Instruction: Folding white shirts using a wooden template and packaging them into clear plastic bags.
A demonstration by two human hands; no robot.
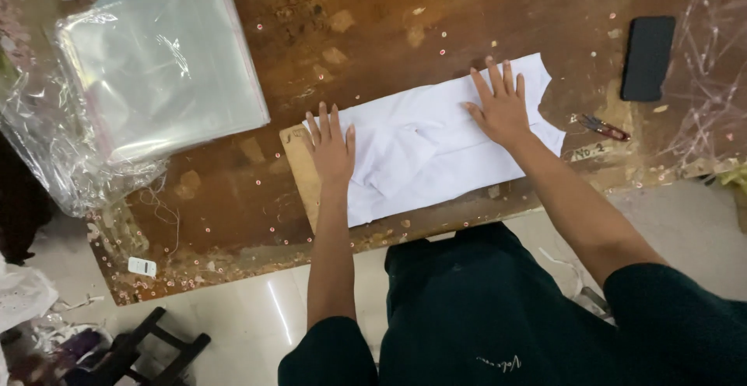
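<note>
1. We press our left hand flat, fingers spread, on the left end of a folded white cloth garment, holding nothing.
2. Our right hand lies open and wide on the garment's right part.
3. Garment sits on a thin brown board at the near edge of the worn brown wooden table.
4. Stack of clear plastic bags at far left; small white label near the table's front-left corner; black phone and small red-handled snips to the right.
</note>
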